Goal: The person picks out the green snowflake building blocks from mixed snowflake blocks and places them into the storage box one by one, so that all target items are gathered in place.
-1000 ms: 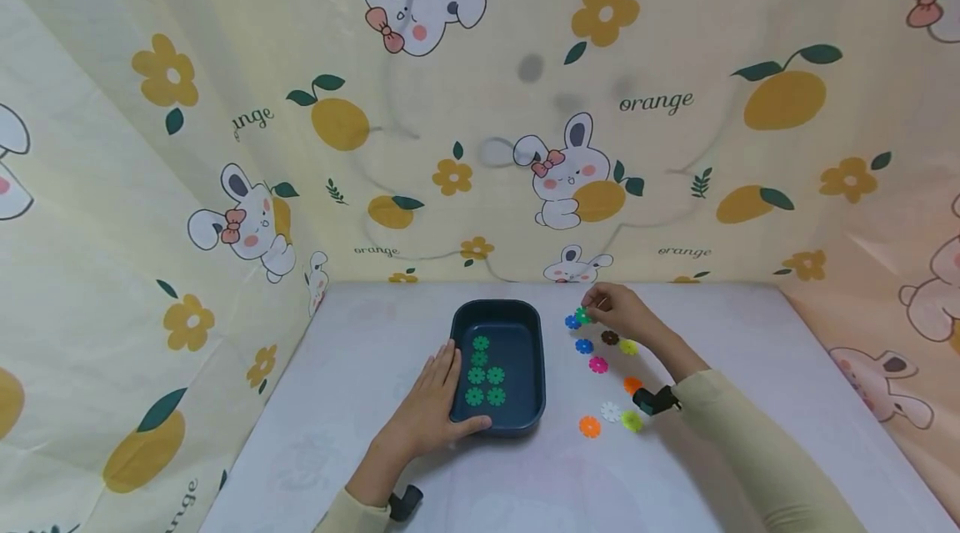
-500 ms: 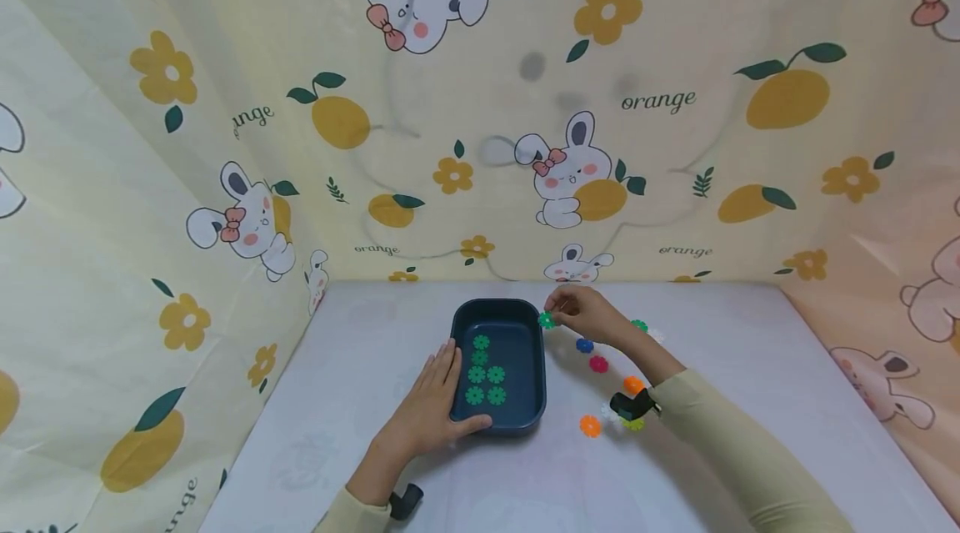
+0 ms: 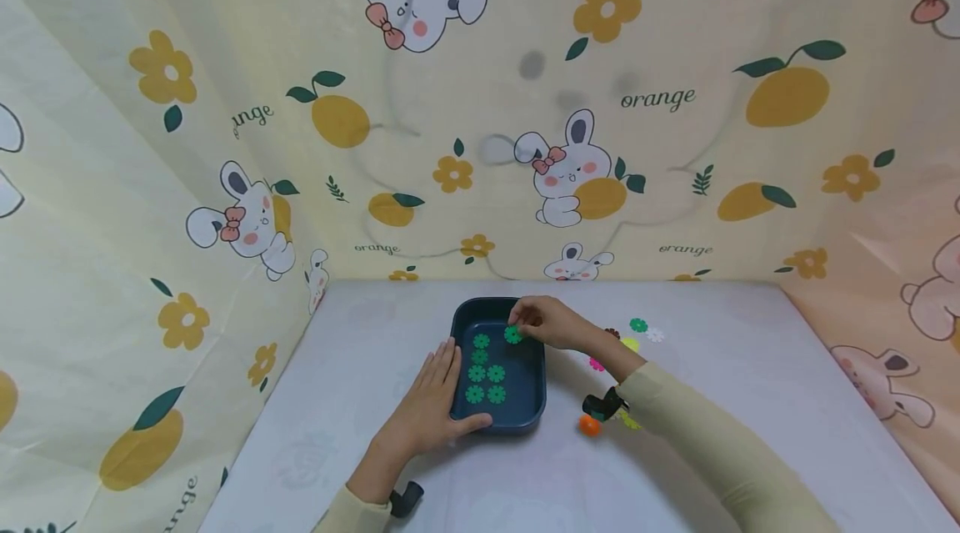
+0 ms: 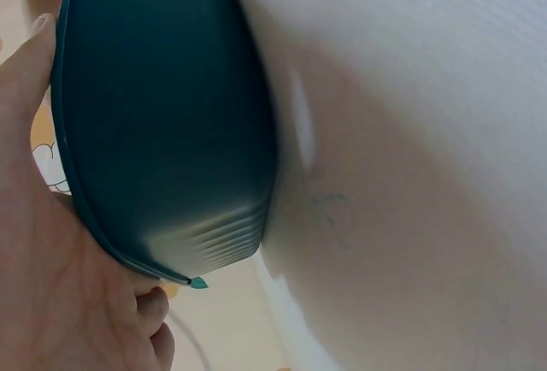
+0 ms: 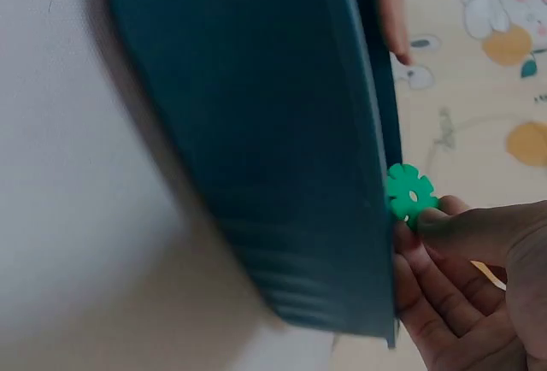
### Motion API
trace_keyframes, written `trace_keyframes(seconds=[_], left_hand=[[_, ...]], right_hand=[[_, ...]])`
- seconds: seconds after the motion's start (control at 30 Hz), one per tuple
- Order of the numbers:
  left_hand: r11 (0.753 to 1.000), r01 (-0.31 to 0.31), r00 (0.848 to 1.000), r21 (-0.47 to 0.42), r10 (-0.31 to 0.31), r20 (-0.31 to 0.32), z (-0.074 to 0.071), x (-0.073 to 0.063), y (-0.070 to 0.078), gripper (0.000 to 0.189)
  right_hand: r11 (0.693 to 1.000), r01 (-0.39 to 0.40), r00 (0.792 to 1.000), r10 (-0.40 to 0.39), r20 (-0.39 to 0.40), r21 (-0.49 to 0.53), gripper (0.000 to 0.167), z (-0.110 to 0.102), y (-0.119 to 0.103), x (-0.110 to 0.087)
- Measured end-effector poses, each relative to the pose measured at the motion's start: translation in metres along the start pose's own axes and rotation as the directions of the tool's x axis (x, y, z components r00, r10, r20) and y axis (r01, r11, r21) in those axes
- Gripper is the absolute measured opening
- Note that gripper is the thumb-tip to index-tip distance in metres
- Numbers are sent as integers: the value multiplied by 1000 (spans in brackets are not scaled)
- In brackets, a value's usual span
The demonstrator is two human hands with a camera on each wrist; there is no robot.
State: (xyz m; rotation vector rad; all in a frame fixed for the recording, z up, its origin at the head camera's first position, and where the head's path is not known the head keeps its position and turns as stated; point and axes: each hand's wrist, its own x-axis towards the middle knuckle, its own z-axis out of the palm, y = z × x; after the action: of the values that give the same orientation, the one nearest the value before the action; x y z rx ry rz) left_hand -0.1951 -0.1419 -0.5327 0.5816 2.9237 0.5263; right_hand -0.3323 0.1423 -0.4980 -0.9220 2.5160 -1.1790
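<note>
A dark blue rectangular tray (image 3: 525,408) stands on the table, with several green notched discs (image 3: 496,374) lying on its left half. My left hand (image 3: 426,404) rests along the tray's left rim, fingers straight and thumb across the near corner; in the left wrist view its thumb (image 4: 34,63) lies at the rim. Over the tray's far right part, my right hand (image 3: 551,323) pinches another green notched disc (image 3: 513,334). The right wrist view shows this snowflake-shaped disc (image 5: 410,193) between thumb and fingertips, right at the tray's rim.
Right of the tray lie loose discs: a green one (image 3: 638,324), a white one (image 3: 656,335), a yellow one (image 3: 631,344), a pink one (image 3: 596,364) and an orange one (image 3: 590,425). The right forearm partly covers the group. A printed curtain (image 3: 420,208) hangs behind the table.
My right hand has picked up the green disc from among the loose ones and carried it left, over the tray. My left hand has stayed at the tray's left side.
</note>
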Motion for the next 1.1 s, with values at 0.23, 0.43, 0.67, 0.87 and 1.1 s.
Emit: trace_keyframes(seconds=[0.23,0.43,0.67,0.87,1.1], left_hand=[[1000,-12,1000,13,12,-2,-2,0,0,123],[1000,-18,1000,11,18,6,-3,-1,1,123],[999,-28,1000,22,28,1,-3,-1,0,124],[999,-11,1000,35,10,10,-3,0,-1,124],[999,-23,1000,22,23,-8,-1,1,-2,122]], right_hand=[[999,34,998,-33,54,-30,12,16,-1,15],[995,13,994,-2,109,-100,11,24,0,29],[986,-58,982,84,167,-158,12,26,-3,39],[973,-73,971,119,206,-217,11,30,-6,44],[961,-76,961,142,238,-267,12,36,-7,47]])
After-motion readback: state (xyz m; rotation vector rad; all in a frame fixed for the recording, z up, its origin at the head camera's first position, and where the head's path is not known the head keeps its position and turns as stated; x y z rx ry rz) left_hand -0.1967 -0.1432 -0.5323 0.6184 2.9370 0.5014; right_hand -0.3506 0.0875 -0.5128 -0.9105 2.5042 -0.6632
